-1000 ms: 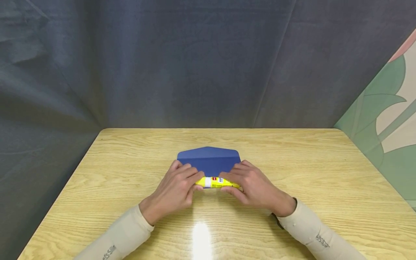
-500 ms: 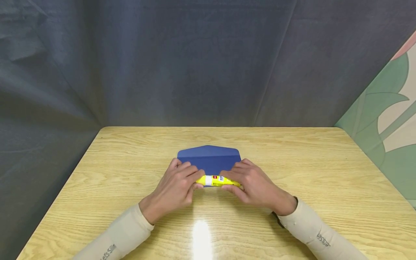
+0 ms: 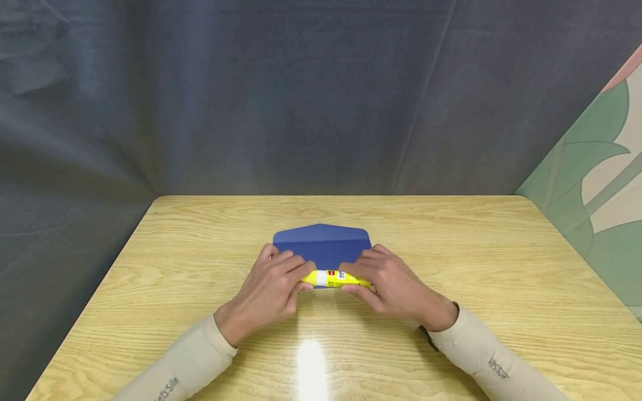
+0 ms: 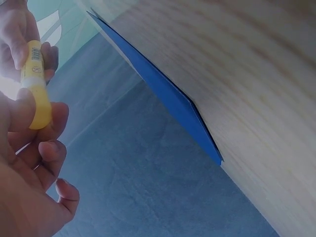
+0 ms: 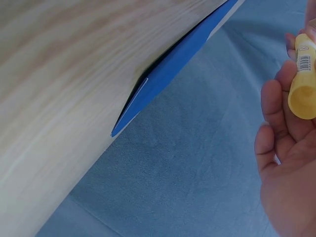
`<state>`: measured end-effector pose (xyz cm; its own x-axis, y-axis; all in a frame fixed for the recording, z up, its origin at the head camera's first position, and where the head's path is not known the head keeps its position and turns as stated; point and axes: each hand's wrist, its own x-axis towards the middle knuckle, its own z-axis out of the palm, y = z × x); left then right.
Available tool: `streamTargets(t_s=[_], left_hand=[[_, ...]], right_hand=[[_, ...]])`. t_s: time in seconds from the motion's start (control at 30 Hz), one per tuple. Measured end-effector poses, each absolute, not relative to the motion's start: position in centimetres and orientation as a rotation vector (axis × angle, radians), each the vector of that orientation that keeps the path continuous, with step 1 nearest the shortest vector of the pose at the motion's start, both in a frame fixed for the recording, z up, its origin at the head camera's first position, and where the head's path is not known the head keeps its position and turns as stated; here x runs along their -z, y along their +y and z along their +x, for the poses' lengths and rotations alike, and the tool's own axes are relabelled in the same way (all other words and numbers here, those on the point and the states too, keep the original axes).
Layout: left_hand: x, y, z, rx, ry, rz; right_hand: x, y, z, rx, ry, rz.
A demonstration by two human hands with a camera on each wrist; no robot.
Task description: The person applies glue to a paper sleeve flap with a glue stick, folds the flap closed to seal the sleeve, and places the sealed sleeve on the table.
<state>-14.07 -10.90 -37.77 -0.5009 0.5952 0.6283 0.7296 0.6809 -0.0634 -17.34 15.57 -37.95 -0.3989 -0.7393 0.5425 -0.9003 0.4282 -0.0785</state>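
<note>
Both hands hold a yellow glue stick level above the near part of a blue envelope. My left hand pinches the yellow cap end between thumb and forefinger, beside a white band. The other end is gripped by my right hand, thumb below and fingers above. In the left wrist view the glue stick has its cap on, and the envelope lies apart from it. The right wrist view shows the round base of the glue stick. The envelope's pointed flap is unfolded, facing away from me.
The envelope lies on a wood-grain table. A dark cloth curtain hangs behind the table and along its left side. On the right is a panel with a green leaf pattern.
</note>
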Motion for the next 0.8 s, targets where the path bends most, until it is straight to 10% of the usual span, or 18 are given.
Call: streamTargets(t_s=[0.8], left_hand=[[37.48, -10.88, -14.01, 0.267, -2.232, -0.988]], right_hand=[[37.64, 15.49, -17.16, -0.558, -2.314, 1.385]])
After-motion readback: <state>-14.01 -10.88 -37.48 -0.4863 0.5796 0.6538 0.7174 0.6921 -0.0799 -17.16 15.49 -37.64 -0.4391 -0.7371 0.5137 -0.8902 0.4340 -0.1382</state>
